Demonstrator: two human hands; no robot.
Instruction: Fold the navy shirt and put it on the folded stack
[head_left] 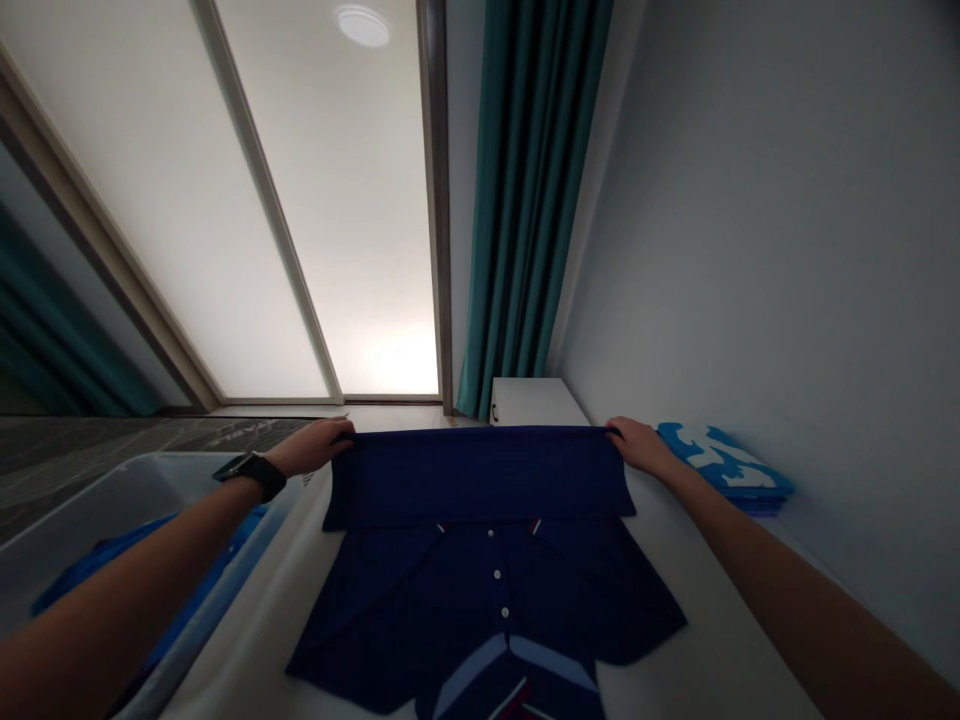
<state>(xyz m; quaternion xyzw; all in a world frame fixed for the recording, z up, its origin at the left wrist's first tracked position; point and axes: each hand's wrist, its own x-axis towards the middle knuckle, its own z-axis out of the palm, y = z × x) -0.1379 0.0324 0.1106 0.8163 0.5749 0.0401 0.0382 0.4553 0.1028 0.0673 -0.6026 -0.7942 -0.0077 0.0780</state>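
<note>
Navy shirt (480, 560) | both hands, left (315, 445) and right (637, 445), pinch its folded edge | grey tub (90, 500) holds blue cloth (105, 560), apparently

1. A folded blue-and-white patterned cloth (726, 467) lies by the grey wall (787, 230).
2. A grey plastic bin (112, 500) holds what looks like blue fabric (112, 575).
3. Teal pleated curtains (525, 200) hang beside a frosted sliding window (300, 220).
4. A small white cabinet (536, 400) stands below the curtains.
</note>
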